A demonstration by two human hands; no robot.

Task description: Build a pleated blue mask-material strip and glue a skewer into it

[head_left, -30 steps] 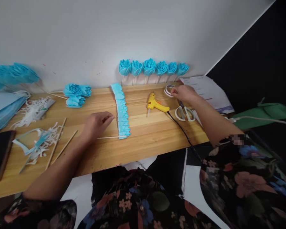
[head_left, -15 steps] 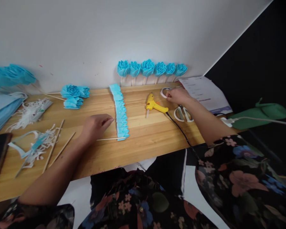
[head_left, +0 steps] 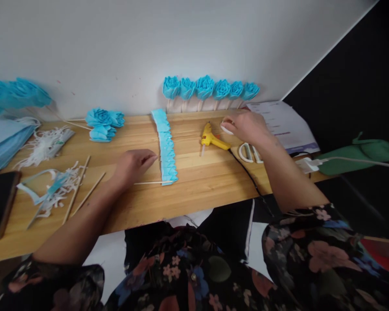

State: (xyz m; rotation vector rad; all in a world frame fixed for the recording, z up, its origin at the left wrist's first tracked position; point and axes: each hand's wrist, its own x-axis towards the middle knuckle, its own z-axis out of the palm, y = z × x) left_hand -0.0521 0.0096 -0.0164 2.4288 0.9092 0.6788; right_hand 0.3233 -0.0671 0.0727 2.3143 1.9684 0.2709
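My left hand (head_left: 132,165) rests on the wooden table (head_left: 194,181) with fingers curled, fingertips next to a long folded blue paper strip (head_left: 165,146). A thin wooden stick (head_left: 145,183) lies just below that hand, its end under the strip. My right hand (head_left: 246,126) is closed over a white tape roll (head_left: 226,128), just right of the yellow glue gun (head_left: 212,140). White-handled scissors (head_left: 248,152) lie beneath my right wrist.
A row of blue paper roses (head_left: 210,87) leans on the wall. More blue roses (head_left: 103,123) and white paper scraps (head_left: 43,144) lie at left with loose sticks (head_left: 76,189). Printed papers (head_left: 278,123) and a green object (head_left: 356,153) sit at right.
My right hand has slid left with the tape roll, from beside the scissors toward the glue gun. My left hand has stayed by the blue strip.
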